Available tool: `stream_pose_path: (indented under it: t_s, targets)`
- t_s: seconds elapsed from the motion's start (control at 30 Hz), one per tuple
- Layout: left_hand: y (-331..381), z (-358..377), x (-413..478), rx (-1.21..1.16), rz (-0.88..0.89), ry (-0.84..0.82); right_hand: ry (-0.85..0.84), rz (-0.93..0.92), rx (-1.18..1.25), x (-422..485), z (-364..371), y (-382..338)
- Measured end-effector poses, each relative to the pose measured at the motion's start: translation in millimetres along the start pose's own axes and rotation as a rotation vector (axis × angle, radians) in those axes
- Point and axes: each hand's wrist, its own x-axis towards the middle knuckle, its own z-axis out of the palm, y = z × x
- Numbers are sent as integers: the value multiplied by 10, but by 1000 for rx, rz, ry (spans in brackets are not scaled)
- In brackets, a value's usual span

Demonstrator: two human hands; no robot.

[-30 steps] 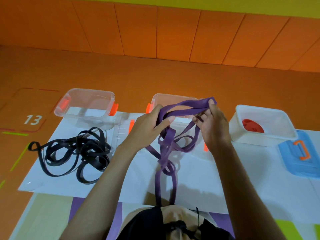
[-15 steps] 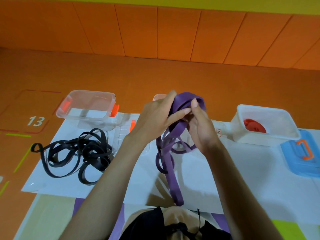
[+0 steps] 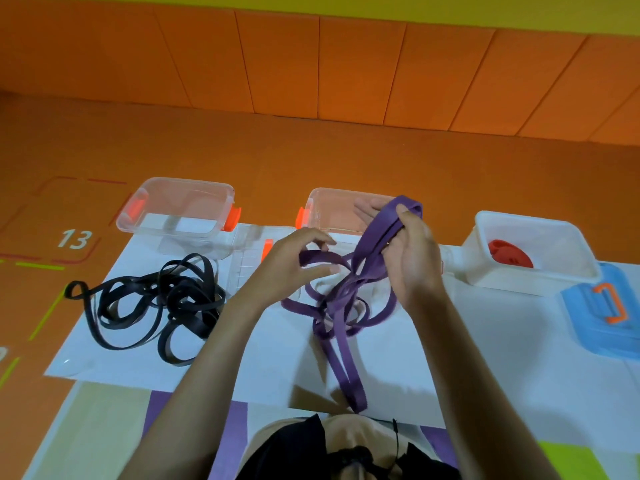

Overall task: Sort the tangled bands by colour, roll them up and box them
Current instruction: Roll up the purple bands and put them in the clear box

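I've got the left hand (image 3: 291,268) and right hand (image 3: 412,258) bare, both forearms bare as well. Bottom centre, a tan garment (image 3: 346,431) beside black fabric (image 3: 294,452), a thin black cord (image 3: 395,441) running down it.

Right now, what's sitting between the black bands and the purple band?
In the head view, the left hand and its wrist, fingers curled at the purple band, above the white sheet; behind lies a clear lid with an orange clip.

The white sheet (image 3: 450,358) is carrying tangled black bands (image 3: 185,294), a left clear box (image 3: 180,216), a middle clear box (image 3: 332,209), a white box (image 3: 533,277) and a blue lid (image 3: 595,317).
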Motion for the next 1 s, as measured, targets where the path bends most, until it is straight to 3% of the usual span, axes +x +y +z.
stream_pose_path:
  t_s: [0.23,0.43,0.7,0.8,0.9,1.0]
  targets:
    - [-476,168,-190,186,-138,-115,-128,-73,47,44,-24,-78]
    - [-602,480,-225,471,-213,-188,-157,0,118,49,-129,-14]
    - [-841,896,-250,450,-272,-266,89,112,304,103,-399,166]
    - [-938,1023,-234,559,-284,-294,204,126,399,105,-520,210]
    - [-1043,1112,-257,704,-361,-296,207,104,415,54,-669,210]
    - [-1167,1144,-321,678,-392,-244,260,108,423,24,-816,185]
